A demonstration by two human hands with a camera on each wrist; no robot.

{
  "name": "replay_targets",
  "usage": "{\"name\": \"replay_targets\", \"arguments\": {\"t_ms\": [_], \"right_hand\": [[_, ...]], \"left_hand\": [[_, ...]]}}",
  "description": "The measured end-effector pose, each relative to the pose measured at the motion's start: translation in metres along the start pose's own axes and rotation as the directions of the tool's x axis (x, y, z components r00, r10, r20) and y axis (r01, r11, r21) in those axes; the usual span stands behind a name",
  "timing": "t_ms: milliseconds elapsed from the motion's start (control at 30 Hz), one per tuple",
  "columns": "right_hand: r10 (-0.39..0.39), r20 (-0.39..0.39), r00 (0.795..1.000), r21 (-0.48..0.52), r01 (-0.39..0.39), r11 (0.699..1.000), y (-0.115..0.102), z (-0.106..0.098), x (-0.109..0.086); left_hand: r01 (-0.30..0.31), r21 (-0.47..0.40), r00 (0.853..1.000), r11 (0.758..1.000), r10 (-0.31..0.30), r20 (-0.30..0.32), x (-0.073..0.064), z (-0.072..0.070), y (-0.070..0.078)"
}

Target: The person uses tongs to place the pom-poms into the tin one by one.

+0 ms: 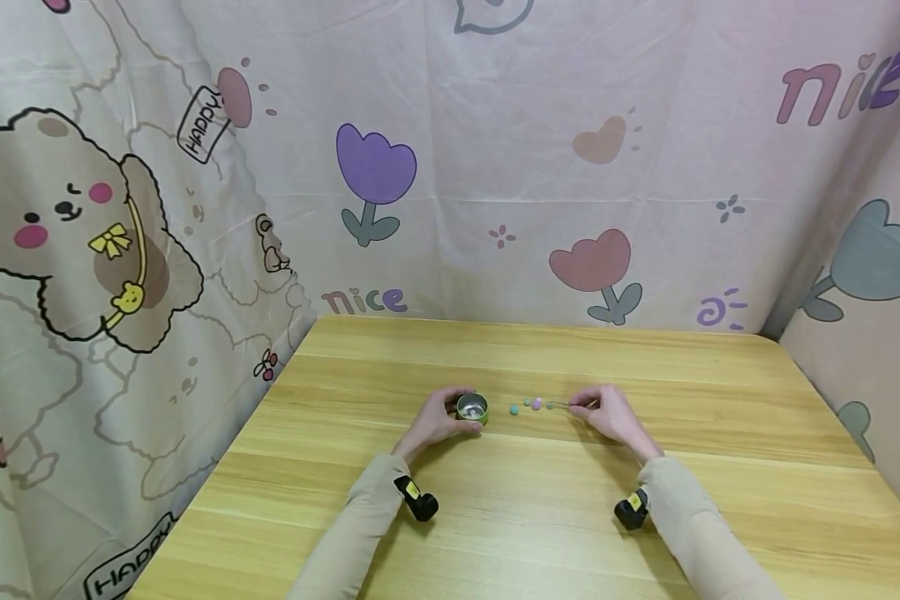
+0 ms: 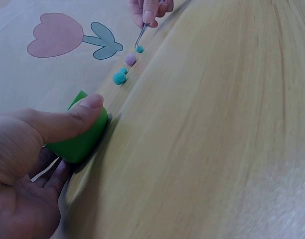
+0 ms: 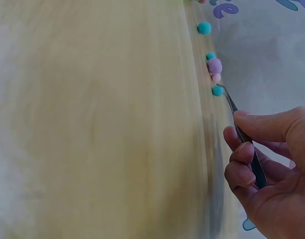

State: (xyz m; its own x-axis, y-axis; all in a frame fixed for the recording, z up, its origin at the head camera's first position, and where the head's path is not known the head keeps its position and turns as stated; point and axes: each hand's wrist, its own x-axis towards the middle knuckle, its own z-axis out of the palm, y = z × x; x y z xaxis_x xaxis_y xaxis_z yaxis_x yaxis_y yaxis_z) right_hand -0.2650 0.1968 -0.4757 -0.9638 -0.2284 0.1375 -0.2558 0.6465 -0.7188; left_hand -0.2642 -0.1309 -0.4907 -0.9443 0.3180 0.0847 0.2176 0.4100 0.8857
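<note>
My left hand (image 1: 435,419) grips a small round green tin (image 1: 472,408) standing on the table, its opening upward and its inside shiny metal; the thumb is on the near side. In my right hand (image 1: 607,412) are bent-tip tweezers (image 3: 253,158), pinched between thumb and fingers. Their tips are right at a small teal pom-pom (image 3: 217,91). Beside it, toward the tin, a pale pink pom-pom (image 3: 216,77), a lilac pom-pom (image 3: 215,65) and a tiny teal pom-pom (image 3: 210,56) sit close together. A larger teal pom-pom (image 3: 204,28) lies nearest the tin.
The wooden table (image 1: 525,517) reaches back to a printed cloth (image 1: 480,150) with flowers and a bear, which also hangs along both sides. A black wrist camera (image 1: 417,500) sits on the left sleeve, and another black camera (image 1: 632,510) on the right one.
</note>
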Motion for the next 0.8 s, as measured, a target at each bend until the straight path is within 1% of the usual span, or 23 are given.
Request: {"name": "replay_targets", "arguments": {"t_ms": [200,500,633,800], "right_hand": [[-0.003,0.002,1.000,-0.013,0.003,1.000,0.0007,0.0003,0.0006],[0.014,0.007,1.000,-0.003,-0.014,1.000,0.0013,0.0015,0.0010],[0.014,0.007,1.000,-0.002,-0.014,1.000,0.0017,0.0017,0.0013],[0.011,0.007,1.000,0.003,-0.011,1.000,0.0018,0.0015,0.0013]], "left_hand": [[-0.003,0.010,1.000,1.000,0.003,0.006,-0.0004,-0.0009,0.0014],[-0.011,-0.008,1.000,1.000,0.011,0.012,0.0008,-0.0001,-0.0007],[-0.006,-0.007,1.000,1.000,0.006,0.016,0.0006,-0.0002,-0.0004],[-0.015,0.000,1.000,1.000,0.015,0.020,0.0002,-0.0011,0.0000]]}}
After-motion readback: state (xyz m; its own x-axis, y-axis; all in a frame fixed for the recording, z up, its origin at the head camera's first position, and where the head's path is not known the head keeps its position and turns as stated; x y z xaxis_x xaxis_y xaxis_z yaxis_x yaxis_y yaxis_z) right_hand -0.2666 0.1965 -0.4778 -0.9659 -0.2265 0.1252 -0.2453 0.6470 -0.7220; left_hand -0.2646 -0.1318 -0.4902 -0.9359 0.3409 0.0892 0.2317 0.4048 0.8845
